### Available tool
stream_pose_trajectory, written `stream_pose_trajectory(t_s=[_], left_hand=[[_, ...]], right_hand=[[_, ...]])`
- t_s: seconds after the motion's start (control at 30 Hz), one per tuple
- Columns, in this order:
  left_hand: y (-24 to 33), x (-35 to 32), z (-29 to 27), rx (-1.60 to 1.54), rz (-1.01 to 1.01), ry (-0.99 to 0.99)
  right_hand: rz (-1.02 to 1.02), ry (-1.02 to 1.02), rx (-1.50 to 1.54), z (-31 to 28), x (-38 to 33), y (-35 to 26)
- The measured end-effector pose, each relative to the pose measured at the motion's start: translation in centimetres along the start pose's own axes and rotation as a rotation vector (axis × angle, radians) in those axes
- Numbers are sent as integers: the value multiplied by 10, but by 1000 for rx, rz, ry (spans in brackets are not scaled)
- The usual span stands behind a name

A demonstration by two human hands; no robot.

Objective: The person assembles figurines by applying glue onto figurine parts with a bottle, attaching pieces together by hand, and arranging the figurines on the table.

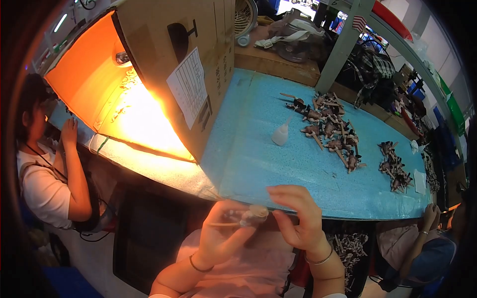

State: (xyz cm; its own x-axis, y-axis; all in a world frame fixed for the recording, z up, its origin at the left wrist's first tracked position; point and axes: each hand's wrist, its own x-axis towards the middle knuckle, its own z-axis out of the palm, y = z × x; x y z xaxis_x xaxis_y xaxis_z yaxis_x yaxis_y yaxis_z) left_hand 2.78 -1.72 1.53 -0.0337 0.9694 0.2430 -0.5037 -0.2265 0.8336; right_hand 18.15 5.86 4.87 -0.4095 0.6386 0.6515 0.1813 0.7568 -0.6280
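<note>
While the left hand (223, 233) grips a small figure (252, 215), the right hand (298, 216) pinches it

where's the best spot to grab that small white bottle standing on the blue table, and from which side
Grip the small white bottle around its wide lower body, probably from the near side. It stands upright with a thin, tilted nozzle on top, which looks too slim to hold firmly. The blue table is bare in front of it, while the pile of brown pieces crowds its right.
</note>
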Motion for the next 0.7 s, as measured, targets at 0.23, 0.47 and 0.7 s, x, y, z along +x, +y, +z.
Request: stream_pose_trajectory(t_s=[0.23, 0.47, 0.7], left_hand=[[-13, 5, -4, 577, 329, 183], [-12, 2, -1, 818, 463, 227], [-10, 4, -4, 860, 420, 229]], right_hand=[[-111, 60, -118, 5, -5, -22], [-72, 66, -141, 13, -8, -18], [11, -57, -122, 15, -11, -18]])
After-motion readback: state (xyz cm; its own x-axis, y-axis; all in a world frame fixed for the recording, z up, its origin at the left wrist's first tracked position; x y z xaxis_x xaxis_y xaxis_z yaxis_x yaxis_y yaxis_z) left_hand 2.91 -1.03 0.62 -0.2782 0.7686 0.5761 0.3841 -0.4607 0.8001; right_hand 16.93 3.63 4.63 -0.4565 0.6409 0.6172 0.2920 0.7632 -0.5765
